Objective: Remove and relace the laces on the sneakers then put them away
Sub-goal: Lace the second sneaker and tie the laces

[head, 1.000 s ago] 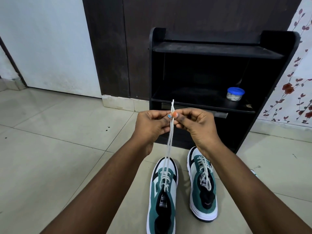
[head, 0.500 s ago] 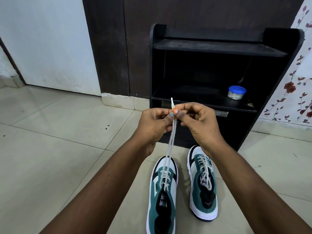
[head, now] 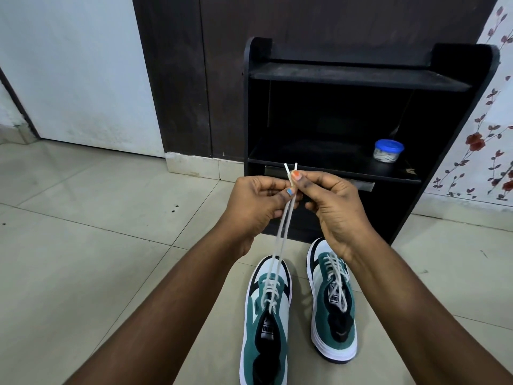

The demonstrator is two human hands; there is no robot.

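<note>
Two green, white and black sneakers stand side by side on the tiled floor, toes toward the shelf. The left sneaker (head: 266, 320) has its white lace (head: 281, 234) threaded through the lower eyelets, and both lace ends run straight up to my hands. My left hand (head: 259, 202) and my right hand (head: 337, 207) meet above the shoes and pinch the two lace ends together, with both tips sticking up past the fingers. The right sneaker (head: 333, 309) is fully laced and partly hidden by my right wrist.
A black shoe shelf (head: 361, 79) stands against the dark wall just beyond the sneakers. A small blue-lidded container (head: 388, 150) sits on its lower board at the right. Pale floor tiles (head: 83, 259) spread to the left, and floral wallpaper (head: 491, 134) is at the right.
The hands have stayed together at about the same place. The two lace tips now show apart in a small V above the fingers, where before they looked like one.
</note>
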